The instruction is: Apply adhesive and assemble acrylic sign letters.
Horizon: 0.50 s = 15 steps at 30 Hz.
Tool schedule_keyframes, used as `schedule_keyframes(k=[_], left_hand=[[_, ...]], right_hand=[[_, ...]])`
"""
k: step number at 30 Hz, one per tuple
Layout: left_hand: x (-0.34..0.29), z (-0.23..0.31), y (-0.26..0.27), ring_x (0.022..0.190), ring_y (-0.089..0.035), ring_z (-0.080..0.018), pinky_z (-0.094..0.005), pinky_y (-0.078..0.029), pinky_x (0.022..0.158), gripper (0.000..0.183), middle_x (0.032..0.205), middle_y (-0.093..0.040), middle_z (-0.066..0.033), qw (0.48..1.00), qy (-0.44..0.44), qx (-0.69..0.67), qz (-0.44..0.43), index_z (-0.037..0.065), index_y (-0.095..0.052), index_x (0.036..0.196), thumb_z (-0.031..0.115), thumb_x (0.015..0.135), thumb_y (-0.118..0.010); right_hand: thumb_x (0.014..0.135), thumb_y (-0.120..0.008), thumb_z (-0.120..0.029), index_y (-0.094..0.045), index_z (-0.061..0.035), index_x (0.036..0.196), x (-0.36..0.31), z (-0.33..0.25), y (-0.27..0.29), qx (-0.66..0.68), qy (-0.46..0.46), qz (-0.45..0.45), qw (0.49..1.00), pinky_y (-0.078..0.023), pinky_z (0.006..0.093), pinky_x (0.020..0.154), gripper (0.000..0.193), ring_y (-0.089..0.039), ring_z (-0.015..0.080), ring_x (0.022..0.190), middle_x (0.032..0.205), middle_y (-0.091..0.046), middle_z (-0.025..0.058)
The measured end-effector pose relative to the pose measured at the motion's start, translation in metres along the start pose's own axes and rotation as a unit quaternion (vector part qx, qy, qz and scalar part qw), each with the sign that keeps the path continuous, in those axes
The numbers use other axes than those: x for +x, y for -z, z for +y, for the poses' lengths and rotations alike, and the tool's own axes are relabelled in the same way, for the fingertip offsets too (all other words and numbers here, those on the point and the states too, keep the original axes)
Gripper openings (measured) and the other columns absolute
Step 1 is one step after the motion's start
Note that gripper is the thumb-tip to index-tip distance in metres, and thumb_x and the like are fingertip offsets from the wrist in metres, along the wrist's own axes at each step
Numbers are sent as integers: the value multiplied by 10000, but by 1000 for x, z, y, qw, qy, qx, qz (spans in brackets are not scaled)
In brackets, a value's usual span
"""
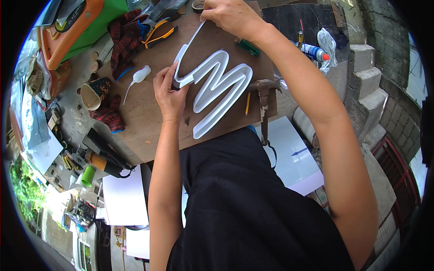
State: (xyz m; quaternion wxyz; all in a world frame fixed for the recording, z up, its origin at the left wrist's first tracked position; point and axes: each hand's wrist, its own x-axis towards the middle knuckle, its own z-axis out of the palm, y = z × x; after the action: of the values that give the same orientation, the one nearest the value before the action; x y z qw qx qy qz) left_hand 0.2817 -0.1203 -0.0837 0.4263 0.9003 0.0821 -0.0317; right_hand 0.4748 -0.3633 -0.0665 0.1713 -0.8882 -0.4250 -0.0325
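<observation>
A white zigzag form [221, 86], made of a bent strip standing on edge like an outline letter, lies on the brown board [131, 104]. My left hand [170, 92] is closed round its left end, with a small dark piece showing by the fingers. From there a narrow free length of white strip [195, 35] runs up to my right hand [230, 19], which pinches its far end near the board's top edge. A white squeeze bottle with a thin nozzle [141, 74] lies left of my left hand. A green-handled tool [248, 46] sits below my right forearm.
Right of the form are a hammer [263, 106], a pencil [247, 104] and a spray can [315, 52]. To the left lie yellow-and-black pliers [159, 34], dark red gloves [124, 45] and a paper cup [94, 94]. A tape roll [198, 5] is beside my right hand.
</observation>
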Motion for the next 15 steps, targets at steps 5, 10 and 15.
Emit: schedule_keyframes(k=[5,10,15], left_hand=[[-1,1,1,1108,-634,-261,-375,-509,1001,592,1182,-679,-75,1000,2,-7,0,118,-743,1314,47,736,-856],[-1,-3,-1,1102,-630,-264,-376,-510,992,617,1185,-677,-77,1000,4,3,-5,128,-739,1332,43,732,-856],[0,-4,-2,1035,-603,-254,-378,-512,936,647,1135,-670,-50,1000,-8,-10,9,182,-746,1345,72,719,-866]], right_hand=[[857,-646,-150,-738,-140,897,1,0,3,-23,1,-4,1000,-450,421,950,101,-598,264,1055,999,-655,45],[861,-648,-157,-742,-145,902,1,0,2,-25,-10,-10,1000,-451,420,951,103,-601,270,1053,1003,-658,52],[859,-657,-151,-750,-149,954,4,0,5,-5,-15,4,1000,-453,440,968,133,-604,284,1074,1033,-671,62]])
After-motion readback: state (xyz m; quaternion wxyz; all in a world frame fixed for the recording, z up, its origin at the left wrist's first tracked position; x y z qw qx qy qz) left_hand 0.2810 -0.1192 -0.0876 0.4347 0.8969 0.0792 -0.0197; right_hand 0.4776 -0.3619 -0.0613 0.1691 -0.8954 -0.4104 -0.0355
